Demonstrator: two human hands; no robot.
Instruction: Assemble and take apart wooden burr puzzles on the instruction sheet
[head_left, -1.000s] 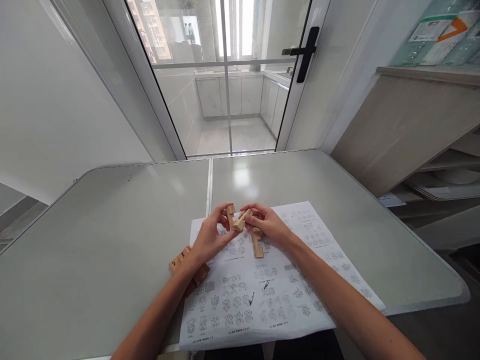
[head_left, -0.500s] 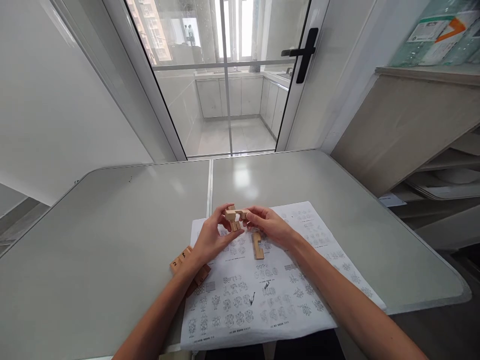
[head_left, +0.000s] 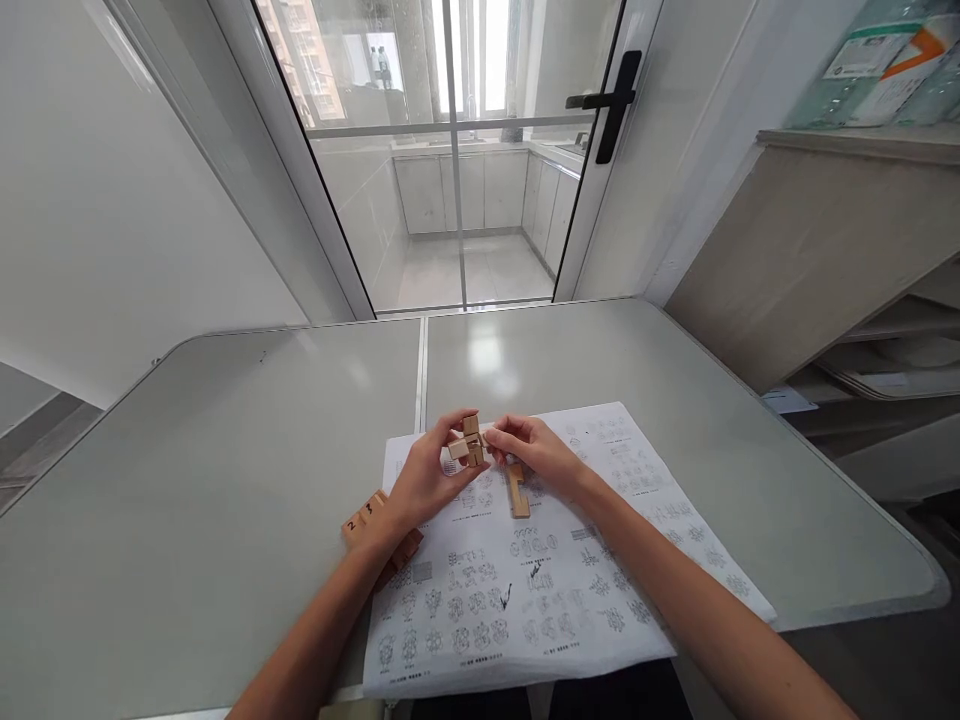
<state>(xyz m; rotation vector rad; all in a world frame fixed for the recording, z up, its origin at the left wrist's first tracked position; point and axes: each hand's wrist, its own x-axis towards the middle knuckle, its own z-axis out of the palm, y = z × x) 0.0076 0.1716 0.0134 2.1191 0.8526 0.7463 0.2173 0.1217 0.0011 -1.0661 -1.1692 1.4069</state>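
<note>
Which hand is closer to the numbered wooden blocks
Left. The left hand, holding wooden pieces, is just beyond and right of the numbered blocks; the right hand is farther right, over the printed paper.

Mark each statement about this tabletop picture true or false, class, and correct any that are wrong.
1. The left hand and right hand meet at small wooden pieces held above the table. True.
2. A notched wooden block lies on the printed sheet. True.
3. The printed sheet is stuck to the glass door. False: it lies on the table.
4. The digits 2 and 3 show on wood beside the left forearm. True.
5. The door handle is white. False: the handle is black.
6. The left hand lies flat and empty. False: its fingers grip wooden pieces.
</note>
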